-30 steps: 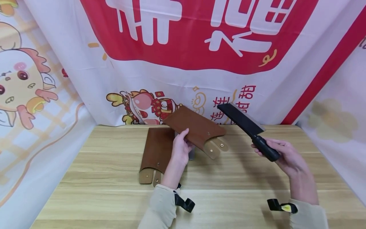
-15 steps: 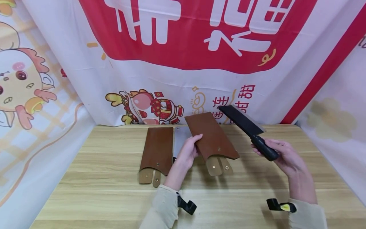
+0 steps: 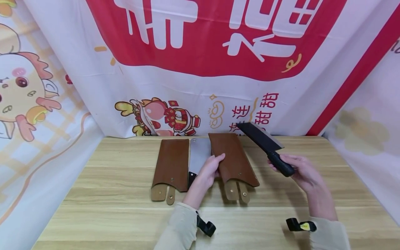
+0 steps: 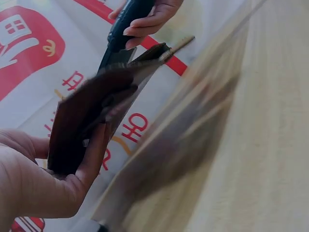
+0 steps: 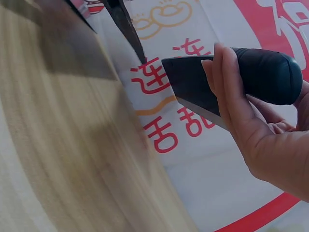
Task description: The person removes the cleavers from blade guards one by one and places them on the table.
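My left hand (image 3: 210, 170) grips a brown leather knife sheath (image 3: 232, 156) by its left edge, thumb on top, above the table. Two tan snap straps hang from the sheath's near end. In the left wrist view the sheath (image 4: 91, 101) is seen edge-on between thumb and fingers. On the right, my right hand (image 3: 301, 170) holds a cleaver (image 3: 259, 139) by its black handle, with the dark blade pointing up and left, apart from the sheath. The right wrist view shows my fingers around the cleaver's handle (image 5: 268, 75).
A second brown sheath (image 3: 171, 163) lies flat on the wooden table (image 3: 118, 194) at the left. Beside it lies another cleaver with a silver blade (image 3: 200, 152), its handle partly behind my left hand. A printed cloth (image 3: 203, 86) hangs along the table's back edge.
My left hand has turned the sheath from slanting to nearly straight and lowered it toward the table, uncovering the silver blade. The right hand has shifted slightly left and down with its cleaver.
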`<state>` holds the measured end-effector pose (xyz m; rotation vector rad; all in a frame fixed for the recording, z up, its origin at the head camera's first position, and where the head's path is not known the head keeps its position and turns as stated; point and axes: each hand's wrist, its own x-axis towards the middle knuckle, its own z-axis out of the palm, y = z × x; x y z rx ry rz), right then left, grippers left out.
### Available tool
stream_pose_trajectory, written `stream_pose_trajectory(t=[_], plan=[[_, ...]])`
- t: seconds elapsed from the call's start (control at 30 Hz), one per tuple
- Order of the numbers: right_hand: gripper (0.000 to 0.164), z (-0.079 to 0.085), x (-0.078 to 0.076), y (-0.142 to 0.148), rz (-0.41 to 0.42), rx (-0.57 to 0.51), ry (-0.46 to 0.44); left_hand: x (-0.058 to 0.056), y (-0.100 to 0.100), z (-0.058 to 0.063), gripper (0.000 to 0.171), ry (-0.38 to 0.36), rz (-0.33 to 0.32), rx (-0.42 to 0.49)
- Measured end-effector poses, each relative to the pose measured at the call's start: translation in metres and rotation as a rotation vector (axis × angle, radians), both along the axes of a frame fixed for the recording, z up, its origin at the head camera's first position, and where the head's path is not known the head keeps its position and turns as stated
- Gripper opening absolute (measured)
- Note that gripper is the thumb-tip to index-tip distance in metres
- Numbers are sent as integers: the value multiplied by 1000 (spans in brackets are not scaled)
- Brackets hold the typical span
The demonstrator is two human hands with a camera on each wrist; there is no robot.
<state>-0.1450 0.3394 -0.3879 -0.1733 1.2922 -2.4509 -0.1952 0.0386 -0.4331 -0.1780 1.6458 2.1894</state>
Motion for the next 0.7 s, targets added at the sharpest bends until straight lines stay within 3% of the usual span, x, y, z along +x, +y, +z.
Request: stream_pose_trajectory(t=[0.27, 0.5, 0.6, 0.7], plan=[[34, -9, -2, -4, -35, 138, -33, 1, 8, -14, 41, 22, -11, -33], [30, -11, -1, -4, -74, 216, -69, 2, 11, -16, 42, 17, -62, -9], [26, -11, -1, -4, -98, 259, -100, 2, 12, -16, 52, 26, -63, 5], [23, -10, -1, -4, -104, 301, -119, 0, 14, -17, 70, 60, -13, 3]])
